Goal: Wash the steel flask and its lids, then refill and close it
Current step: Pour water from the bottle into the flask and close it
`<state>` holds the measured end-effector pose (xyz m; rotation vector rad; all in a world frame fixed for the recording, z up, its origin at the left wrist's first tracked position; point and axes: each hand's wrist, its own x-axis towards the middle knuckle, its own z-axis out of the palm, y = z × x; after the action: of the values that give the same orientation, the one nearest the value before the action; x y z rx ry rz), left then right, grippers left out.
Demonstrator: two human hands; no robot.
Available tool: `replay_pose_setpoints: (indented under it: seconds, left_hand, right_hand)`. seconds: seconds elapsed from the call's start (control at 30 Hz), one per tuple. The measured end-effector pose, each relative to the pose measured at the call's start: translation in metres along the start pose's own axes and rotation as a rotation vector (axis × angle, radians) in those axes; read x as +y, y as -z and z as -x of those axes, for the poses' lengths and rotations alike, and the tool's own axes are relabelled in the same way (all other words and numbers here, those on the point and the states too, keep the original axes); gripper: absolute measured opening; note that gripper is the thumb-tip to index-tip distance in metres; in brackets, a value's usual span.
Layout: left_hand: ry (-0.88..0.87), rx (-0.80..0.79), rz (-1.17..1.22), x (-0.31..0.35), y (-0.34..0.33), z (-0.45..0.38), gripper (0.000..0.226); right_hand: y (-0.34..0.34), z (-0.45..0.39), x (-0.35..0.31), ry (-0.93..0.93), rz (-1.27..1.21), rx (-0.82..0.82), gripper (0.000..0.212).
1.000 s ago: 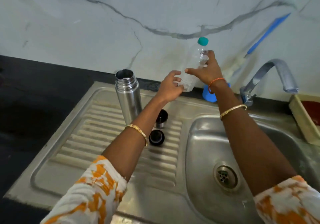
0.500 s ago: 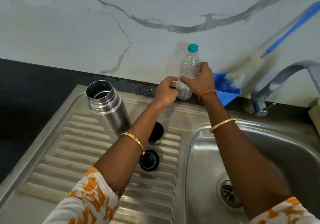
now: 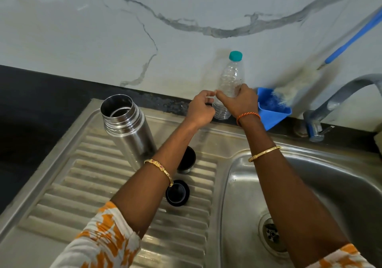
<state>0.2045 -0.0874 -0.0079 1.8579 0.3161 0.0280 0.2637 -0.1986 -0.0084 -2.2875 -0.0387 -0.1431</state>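
The steel flask (image 3: pixel 129 127) is standing open on the ribbed drainboard (image 3: pixel 82 174), nothing clearly visible inside. Both lids, the cup lid (image 3: pixel 187 160) and the stopper (image 3: pixel 177 193), are sitting just beside it. The right hand (image 3: pixel 240 100) is wrapping around a clear capped plastic bottle (image 3: pixel 231 77) on the counter ledge; the left hand (image 3: pixel 201 107) is curling next to it, can't tell if it's touching.

Your ribbed stainless-steel drainboard (image 3: pixel 86 176) carries the open steel flask (image 3: pixel 132 131). Two round black lids (image 3: pixel 177 193) sit just beside it.
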Motion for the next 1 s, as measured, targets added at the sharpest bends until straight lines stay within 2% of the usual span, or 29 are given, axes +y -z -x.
replay_pose_setpoints:
  seconds: [0.2,0.27,0.37,0.43,0.5,0.57,0.63,0.73,0.8,0.87,1.0]
  left_hand:
    - [-0.008,0.003,-0.078,0.007,0.002,0.006,0.051]
    - [-0.014,0.000,-0.118,0.012,0.004,0.014,0.052]
    - [-0.075,0.032,-0.125,0.017,0.010,0.043,0.047]
    - [-0.135,0.061,-0.115,0.018,0.017,0.072,0.042]
    - [-0.183,0.098,-0.071,0.012,0.025,0.109,0.038]
    - [-0.206,0.124,-0.032,0.004,0.036,0.146,0.035]
    - [-0.202,0.171,-0.001,-0.008,0.047,0.183,0.032]
    - [-0.146,0.315,0.027,-0.030,0.069,0.216,0.028]
    - [-0.078,0.411,0.007,-0.047,0.082,0.223,0.022]
    - [-0.006,0.464,-0.033,-0.060,0.093,0.225,0.019]
    - [0.119,0.412,-0.072,-0.075,0.102,0.225,0.036]
  right_hand:
    - [0.009,0.007,-0.004,-0.078,0.001,-0.080,0.078]
    - [0.020,0.013,-0.010,-0.120,0.002,-0.115,0.075]
    - [0.042,0.034,-0.018,-0.102,0.061,-0.119,0.044]
    - [0.050,0.062,-0.023,-0.074,0.015,-0.099,0.026]
    - [0.052,0.099,-0.025,-0.044,-0.060,-0.191,0.007]
    - [0.049,0.136,-0.031,-0.027,-0.097,-0.342,0.013]
    - [0.039,0.167,-0.032,-0.005,-0.023,-0.513,0.009]
    - [0.016,0.203,-0.031,0.083,0.130,-0.684,0.041]
    - [-0.001,0.218,-0.024,0.134,0.264,-0.685,0.062]
    - [-0.012,0.227,-0.018,0.158,0.362,-0.680,0.073]
    - [-0.019,0.235,-0.011,0.130,0.317,-0.620,0.064]
